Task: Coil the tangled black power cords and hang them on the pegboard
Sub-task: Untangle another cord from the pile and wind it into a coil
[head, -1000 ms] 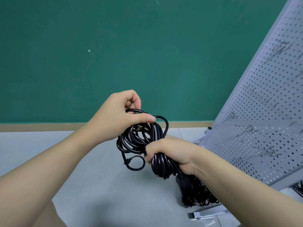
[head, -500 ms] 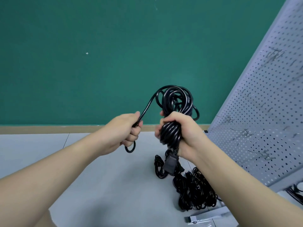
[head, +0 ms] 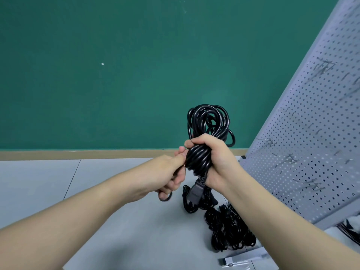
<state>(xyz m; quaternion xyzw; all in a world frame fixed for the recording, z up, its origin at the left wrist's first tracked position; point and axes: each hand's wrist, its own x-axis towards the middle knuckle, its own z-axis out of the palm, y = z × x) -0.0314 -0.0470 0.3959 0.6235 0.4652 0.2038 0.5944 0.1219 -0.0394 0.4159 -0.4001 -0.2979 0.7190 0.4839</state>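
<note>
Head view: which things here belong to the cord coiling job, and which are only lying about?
Belonging to the job:
- coiled cord, gripped by the right hand; the left hand holds its loose end
- tangled cords on the floor
- pegboard with metal hooks

Lying about:
- pale flat pieces on the floor, unclear what they are

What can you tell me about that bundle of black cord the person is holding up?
The coiled black cord is a glossy, rubbery-looking power cable, held upright above the grey floor. Its loops fan out above the right hand, which grips the tightly wrapped middle. A black plug hangs below the fist. The left hand pinches the cord's free end against the wraps. A tangled pile of more cords lies below, apart from it.
</note>
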